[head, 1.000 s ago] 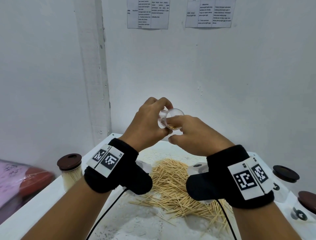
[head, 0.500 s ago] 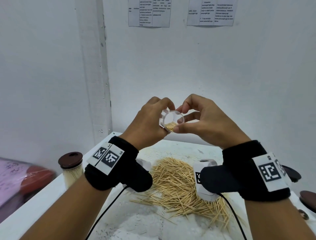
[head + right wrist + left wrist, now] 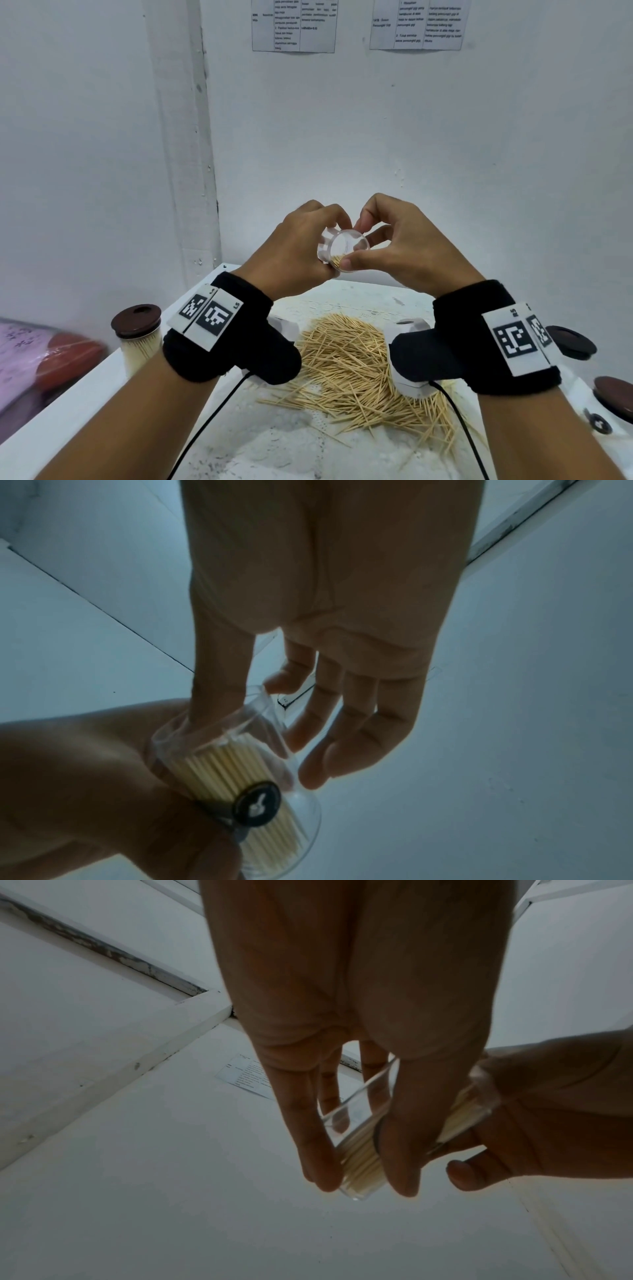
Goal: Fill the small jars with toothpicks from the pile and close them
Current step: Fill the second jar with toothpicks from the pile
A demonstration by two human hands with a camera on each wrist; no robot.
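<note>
Both hands were raised above the counter [image 3: 102,394], meeting at one clear small jar [image 3: 344,249] tipped on its side with its open mouth toward the camera. The left hand [image 3: 294,253] was wrapped around the jar's body, fingers and thumb curled about the glass. The right hand [image 3: 407,251] pinched the jar's rim between thumb and forefinger, its other fingers loosely bent beside it. A bundle of toothpicks [image 3: 236,767] lay along the lower inside wall of the jar, and a round black label [image 3: 257,807] showed on the glass in the right wrist view. Below the hands, the loose pile of toothpicks [image 3: 352,363] was spread on the counter. A filled jar with a brown lid [image 3: 138,334] stood upright at the counter's left edge, and two brown lids [image 3: 572,342] lay at the right.
</note>
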